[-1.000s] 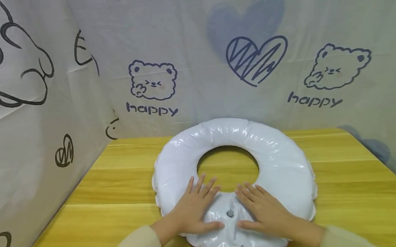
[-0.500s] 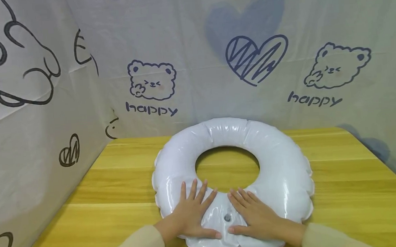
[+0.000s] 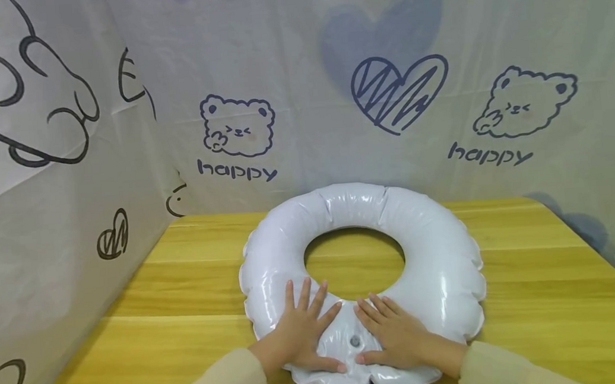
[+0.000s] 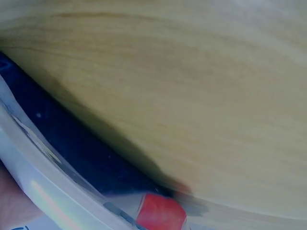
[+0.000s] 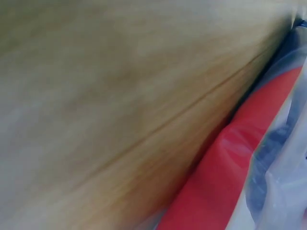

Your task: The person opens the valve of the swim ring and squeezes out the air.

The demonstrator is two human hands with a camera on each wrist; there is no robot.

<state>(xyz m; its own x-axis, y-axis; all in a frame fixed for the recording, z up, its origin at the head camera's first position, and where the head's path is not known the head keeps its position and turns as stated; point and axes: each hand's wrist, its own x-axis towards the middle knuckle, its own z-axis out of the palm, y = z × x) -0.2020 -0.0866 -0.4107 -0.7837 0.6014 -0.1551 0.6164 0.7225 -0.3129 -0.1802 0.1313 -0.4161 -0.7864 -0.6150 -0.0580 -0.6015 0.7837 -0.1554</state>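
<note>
A white inflatable swim ring (image 3: 440, 254) lies flat on the wooden table, its glossy skin creased along the seams. Near its front edge sits a small grey valve (image 3: 355, 341). My left hand (image 3: 302, 332) presses on the front left of the ring, fingers spread and straight toward the central hole. On the other side of the valve, my right hand (image 3: 395, 334) lies flat with its fingers straight and close together. Both thumbs point inward below the valve. The wrist views show the ring's underside, with a dark blue area (image 4: 81, 139) and a red area (image 5: 220, 172).
The yellow wood-grain table (image 3: 179, 344) extends on both sides of the ring. Behind it hangs a pale cloth (image 3: 297, 44) printed with hearts, bears and the word "happy". More printed cloth (image 3: 47, 228) hangs along the left side.
My right hand has shifted left, closer to the valve, and my left hand's fingers have spread wider. The ring's front edge has moved slightly away from me. Both hands stay on the ring.
</note>
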